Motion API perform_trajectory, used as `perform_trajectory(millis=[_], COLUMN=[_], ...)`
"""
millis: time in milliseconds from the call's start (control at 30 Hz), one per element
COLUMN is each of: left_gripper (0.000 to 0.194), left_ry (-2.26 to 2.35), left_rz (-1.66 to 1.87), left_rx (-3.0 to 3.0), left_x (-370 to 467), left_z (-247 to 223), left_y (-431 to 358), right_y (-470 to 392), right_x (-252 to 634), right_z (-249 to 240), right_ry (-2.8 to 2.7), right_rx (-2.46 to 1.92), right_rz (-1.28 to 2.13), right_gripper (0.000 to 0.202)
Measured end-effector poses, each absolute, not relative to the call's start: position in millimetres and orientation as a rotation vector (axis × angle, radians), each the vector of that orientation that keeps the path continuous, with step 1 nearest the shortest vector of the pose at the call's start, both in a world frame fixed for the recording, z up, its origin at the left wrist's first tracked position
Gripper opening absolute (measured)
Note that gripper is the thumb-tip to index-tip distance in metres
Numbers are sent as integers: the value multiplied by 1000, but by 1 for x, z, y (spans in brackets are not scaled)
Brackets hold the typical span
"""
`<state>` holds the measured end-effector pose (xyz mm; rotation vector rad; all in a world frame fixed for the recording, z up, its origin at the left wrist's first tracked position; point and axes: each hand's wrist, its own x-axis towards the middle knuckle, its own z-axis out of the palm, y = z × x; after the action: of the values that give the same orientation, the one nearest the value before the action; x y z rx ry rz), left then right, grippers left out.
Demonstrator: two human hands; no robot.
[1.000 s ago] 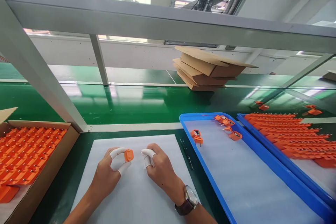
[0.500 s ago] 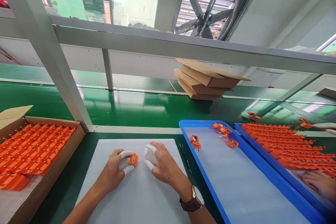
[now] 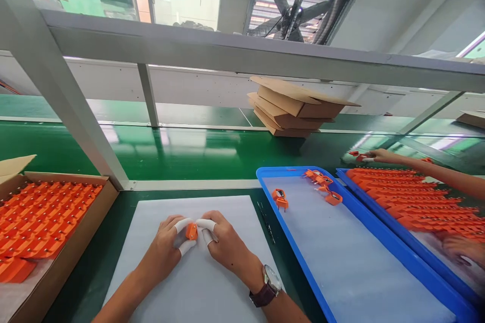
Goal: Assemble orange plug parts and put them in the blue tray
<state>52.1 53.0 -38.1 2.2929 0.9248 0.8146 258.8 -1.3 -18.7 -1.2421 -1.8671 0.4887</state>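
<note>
Between the white-covered fingers (image 3: pixel 183 225) of the left hand (image 3: pixel 162 247), above a white rectangular sheet (image 3: pixel 212 287), a small blocky orange plastic piece (image 3: pixel 191 232) is held in a narrow pinch. Just beside it, the right hand (image 3: pixel 231 245) has its own covered fingers close together; whether they grip the piece cannot be told. Should the pinch loosen under a push from the right, the piece could twist or drop. Right of the fingers, a thin dark tool (image 3: pixel 266 222) lies near a blue plastic tray (image 3: pixel 296 248); a careless sweep could knock it. Beneath is the dark green bench (image 3: pixel 109 242); left of the fingers stands an open brown cardboard box (image 3: pixel 83 242). Beyond and above them are a glossy green surface (image 3: pixel 212 156), stacked brown cartons (image 3: pixel 299 111), a grey metal frame (image 3: pixel 227 55) and a dark-bladed fan (image 3: pixel 291 12).
</note>
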Motion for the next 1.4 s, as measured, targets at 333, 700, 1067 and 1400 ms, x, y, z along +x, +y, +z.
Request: perform_trajectory(millis=[333, 700, 1067, 1400], left_gripper=[31, 42, 31, 47], left_ry=[1054, 1074, 991, 976], left_rz=[985, 1094, 1076, 1011], left_rx=[2112, 2208, 2195, 1406], left_x=[55, 54, 60, 61], left_z=[-28, -35, -37, -25], left_y=[48, 48, 39, 44], right_y=[-2, -10, -12, -4], right_x=[251, 238, 237, 249], right_z=[-19, -13, -20, -24], right_ry=[-1855, -1798, -1915, -1857], right_rx=[-1117, -1023, -1129, -1131], right_rz=[401, 242, 84, 49], right_gripper=[43, 41, 43, 38])
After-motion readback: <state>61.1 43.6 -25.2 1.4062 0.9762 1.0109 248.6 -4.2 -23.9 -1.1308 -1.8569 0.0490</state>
